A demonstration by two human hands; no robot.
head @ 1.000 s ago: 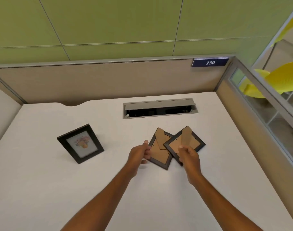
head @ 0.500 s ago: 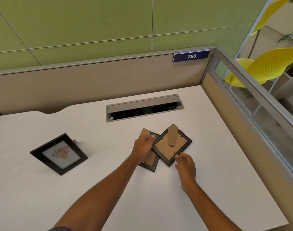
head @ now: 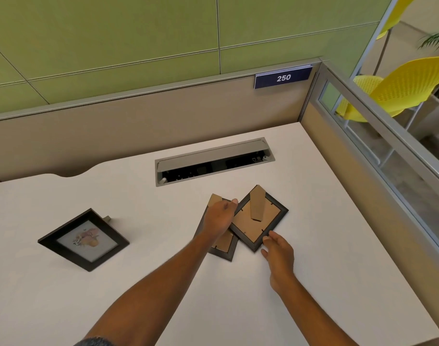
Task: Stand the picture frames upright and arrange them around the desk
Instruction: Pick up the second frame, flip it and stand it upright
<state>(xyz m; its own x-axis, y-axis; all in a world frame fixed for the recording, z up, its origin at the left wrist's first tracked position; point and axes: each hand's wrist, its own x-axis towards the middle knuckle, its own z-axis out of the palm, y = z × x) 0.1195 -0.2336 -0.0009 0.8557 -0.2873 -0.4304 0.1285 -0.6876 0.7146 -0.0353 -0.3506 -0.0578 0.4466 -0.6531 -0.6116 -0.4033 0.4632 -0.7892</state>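
Picture frames: one frame (head: 83, 239) stood propped near the left edge of the desk (head: 338, 245); two lay face-down, overlapping, mid-desk, not yet stood up. My left hand (head: 219, 216) rested curled on the lower frame (head: 222, 245), though I couldn't tell whether it gripped; my right hand (head: 278, 248), loosely open, touched the near corner of the upper frame (head: 251, 228).

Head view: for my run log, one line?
standing frame left | top frame overlaps bottom frame, both face down | left hand on both, grip unclear | right hand touches top frame

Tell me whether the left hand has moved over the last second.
Yes. The left hand has moved forward and rightward, closer to the cable tray, and now lies on the lower frame.
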